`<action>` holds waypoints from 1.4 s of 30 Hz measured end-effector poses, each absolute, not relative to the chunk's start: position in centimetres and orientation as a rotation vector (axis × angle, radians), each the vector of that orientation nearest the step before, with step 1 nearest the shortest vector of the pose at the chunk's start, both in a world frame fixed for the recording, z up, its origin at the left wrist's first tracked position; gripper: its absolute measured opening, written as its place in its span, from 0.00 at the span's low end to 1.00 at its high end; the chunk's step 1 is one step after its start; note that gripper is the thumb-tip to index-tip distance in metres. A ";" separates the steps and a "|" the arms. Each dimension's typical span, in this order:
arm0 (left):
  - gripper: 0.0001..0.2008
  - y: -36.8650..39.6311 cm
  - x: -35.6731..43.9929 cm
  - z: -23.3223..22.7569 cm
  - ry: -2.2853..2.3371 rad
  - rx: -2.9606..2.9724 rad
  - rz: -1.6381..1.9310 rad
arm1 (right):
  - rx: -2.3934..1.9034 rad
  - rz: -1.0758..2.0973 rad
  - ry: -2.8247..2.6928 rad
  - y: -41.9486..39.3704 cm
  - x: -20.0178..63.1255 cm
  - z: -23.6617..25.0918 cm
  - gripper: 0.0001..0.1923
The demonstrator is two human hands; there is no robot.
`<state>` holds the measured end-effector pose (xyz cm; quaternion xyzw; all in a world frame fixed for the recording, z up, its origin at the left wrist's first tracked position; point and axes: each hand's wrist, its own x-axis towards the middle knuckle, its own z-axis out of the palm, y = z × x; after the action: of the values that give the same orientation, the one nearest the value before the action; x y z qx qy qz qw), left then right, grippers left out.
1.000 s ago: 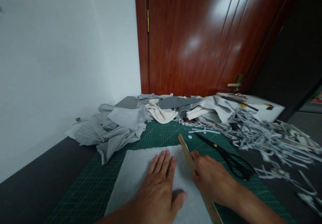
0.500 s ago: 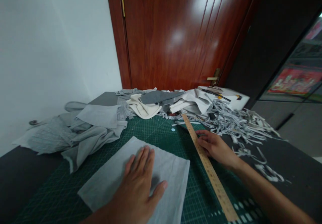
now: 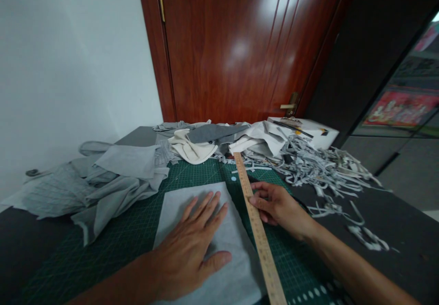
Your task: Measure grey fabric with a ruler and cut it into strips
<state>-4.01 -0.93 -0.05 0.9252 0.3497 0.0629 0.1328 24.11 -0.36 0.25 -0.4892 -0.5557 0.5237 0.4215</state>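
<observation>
Left hand (image 3: 192, 243) palm-down, fingers spread wide on pale grey cloth (image 3: 231, 236). Right hand (image 3: 274, 203) grips edge of wooden ruler (image 3: 255, 220), which slants between hands beside cloth. Green cutting mat (image 3: 192, 173) beneath both. Crumpled fabric (image 3: 123, 170) beyond left hand; tangled strips (image 3: 315, 165) beyond right, on dark bench (image 3: 387, 216).

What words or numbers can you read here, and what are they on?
None can be read for sure.
Ruler: markings too small and blurred to read.
Green mat: grid lines and white marks, no readable text.
Red item at far right: too blurred to read.
</observation>
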 end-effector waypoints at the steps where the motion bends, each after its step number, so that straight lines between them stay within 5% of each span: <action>1: 0.41 -1.1 -4.1 -0.2 0.984 2.699 0.151 | -1.221 1.322 -1.402 -0.4 23.9 0.1 0.30; 8: 0.43 1.1 -5.9 0.2 0.810 2.747 0.027 | -1.186 1.478 -1.416 -0.2 21.0 -0.6 0.23; 15: 0.39 1.0 -4.1 -1.9 1.065 2.470 0.497 | -1.304 1.493 -1.387 0.3 16.7 -0.7 0.09; 24: 0.34 0.6 -3.1 -2.4 1.168 2.586 0.372 | -1.486 1.113 -1.580 0.9 19.6 3.1 0.27; 28: 0.37 0.3 -2.8 -2.2 1.192 2.692 0.254 | -1.462 0.932 -1.734 0.8 20.3 2.6 0.23; 34: 0.33 1.0 -2.5 -1.6 1.159 2.301 0.694 | -1.133 1.415 -1.290 0.7 18.6 -0.4 0.18; 39: 0.46 1.5 -1.3 0.2 0.754 1.856 1.011 | -0.853 1.565 -1.062 1.3 17.4 0.0 0.24; 42: 0.36 1.2 -1.0 0.8 0.704 1.927 1.055 | -0.814 1.567 -1.021 1.7 16.7 0.1 0.25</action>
<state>-0.97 1.17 0.78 0.7637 0.2789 0.4180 0.4052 16.65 1.72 0.12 -0.3402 -0.4264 0.6547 0.5233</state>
